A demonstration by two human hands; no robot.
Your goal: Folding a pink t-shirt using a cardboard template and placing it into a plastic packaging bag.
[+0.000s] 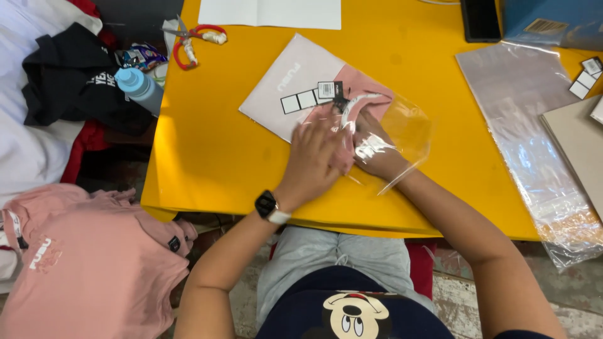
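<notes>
Table (207, 157), yellow, carries one folded pink shirt (370, 88) half inside one clear bag (408, 129), mid-table. Both soft, light; the film looks slippery, best held at its open edge. Left hand (314, 160) presses flat, open; right hand (377, 147) pinches the bag.

Left arm: bare, reached up and to the right from the lower middle of the view; elbow bent low
Left wrist: wore a dark-faced watch (267, 205) on a pale strap
Left hand (314, 157): lay palm down, back toward the camera; fingers spread and pointed up and away
Right arm: bare, came in from the lower right corner, forearm slanted up to the left
Right hand (375, 147): palm down, just beside the left hand; fingers partly hidden under glare, so their curl was unclear
</notes>
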